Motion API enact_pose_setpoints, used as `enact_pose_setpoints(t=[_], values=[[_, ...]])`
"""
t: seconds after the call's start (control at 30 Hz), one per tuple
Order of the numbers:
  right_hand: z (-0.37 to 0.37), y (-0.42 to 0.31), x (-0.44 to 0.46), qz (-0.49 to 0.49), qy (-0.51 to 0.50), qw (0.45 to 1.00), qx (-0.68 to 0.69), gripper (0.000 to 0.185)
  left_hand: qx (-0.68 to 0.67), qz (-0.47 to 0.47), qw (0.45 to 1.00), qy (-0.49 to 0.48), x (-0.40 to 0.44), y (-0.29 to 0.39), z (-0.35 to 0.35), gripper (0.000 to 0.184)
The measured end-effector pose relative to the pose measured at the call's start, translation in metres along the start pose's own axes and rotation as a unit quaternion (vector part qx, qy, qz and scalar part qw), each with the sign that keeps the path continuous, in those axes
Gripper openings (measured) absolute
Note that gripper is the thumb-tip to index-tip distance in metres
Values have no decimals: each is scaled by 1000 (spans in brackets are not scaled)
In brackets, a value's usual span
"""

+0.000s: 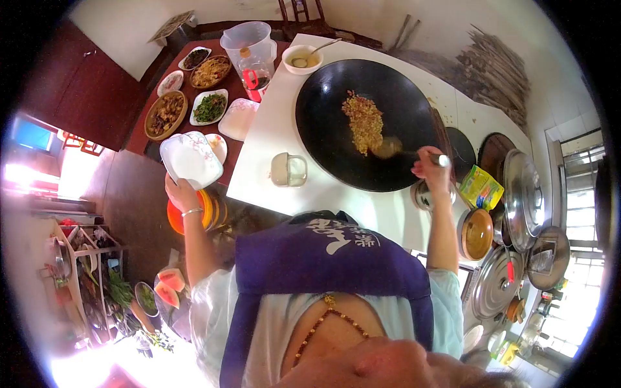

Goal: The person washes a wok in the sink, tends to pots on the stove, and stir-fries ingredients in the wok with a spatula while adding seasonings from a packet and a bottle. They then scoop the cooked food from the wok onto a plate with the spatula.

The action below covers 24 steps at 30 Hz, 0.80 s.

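Note:
My left hand (pixel 182 192) grips the edge of a white square plate (pixel 189 160), held out left of the white counter. My right hand (pixel 431 169) is closed round the handle of a cooking ladle (pixel 389 148). The ladle's head rests in a large black wok (pixel 330 123), touching the lower end of a heap of small yellow-brown chopped food (pixel 363 123). Nothing that I can make out lies on the held plate.
A white counter (pixel 259 174) bears a lidded seasoning box (pixel 288 170) and a bowl with a spoon (pixel 302 60). Filled dishes, a plastic jug (pixel 248 42) and a bottle crowd the red table. An orange bucket (pixel 178 213) stands below; pot lids (pixel 522 194) line the right.

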State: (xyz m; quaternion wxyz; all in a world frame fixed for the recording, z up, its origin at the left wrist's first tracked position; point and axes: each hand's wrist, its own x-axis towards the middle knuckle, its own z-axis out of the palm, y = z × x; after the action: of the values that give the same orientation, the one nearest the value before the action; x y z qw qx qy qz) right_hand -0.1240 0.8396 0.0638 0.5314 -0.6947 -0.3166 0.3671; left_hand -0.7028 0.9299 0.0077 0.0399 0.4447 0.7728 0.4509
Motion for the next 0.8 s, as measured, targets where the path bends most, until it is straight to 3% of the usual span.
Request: enact_pose_setpoints(t=[0.1,0.27,0.3,0.37,0.43,0.57,0.67,0.7,0.8], values=[[30,62,49,-59,-23,995,71,14,-34,3,999,-16,-5,-11,-2,43],[25,59,59,-282,-132,944,-109,15,-36,3,999,-15,-14,4,-15,44],[18,26,33,-173,-127,974,-65,13,-39,5,999,-19,-16,3,-15,44],[-14,1,23,-81,-162,983,-9,14,-43,13,999,-13,-21,1,-13,43],[-29,-35,5,11,-106,990,-88,14,-43,19,999,-11,-23,-2,-13,43],[-37,-38,-2,60,-25,994,-87,15,-26,32,999,1,-27,-4,-12,41],[-1,27,23,13,-28,998,62,17,-48,46,998,-5,-28,-13,-4,41],[13,63,43,-41,-32,993,106,22,-61,50,997,-10,-28,-18,-3,41],[49,77,58,-50,-132,970,198,12,-76,46,996,-18,-28,-14,-2,41]])
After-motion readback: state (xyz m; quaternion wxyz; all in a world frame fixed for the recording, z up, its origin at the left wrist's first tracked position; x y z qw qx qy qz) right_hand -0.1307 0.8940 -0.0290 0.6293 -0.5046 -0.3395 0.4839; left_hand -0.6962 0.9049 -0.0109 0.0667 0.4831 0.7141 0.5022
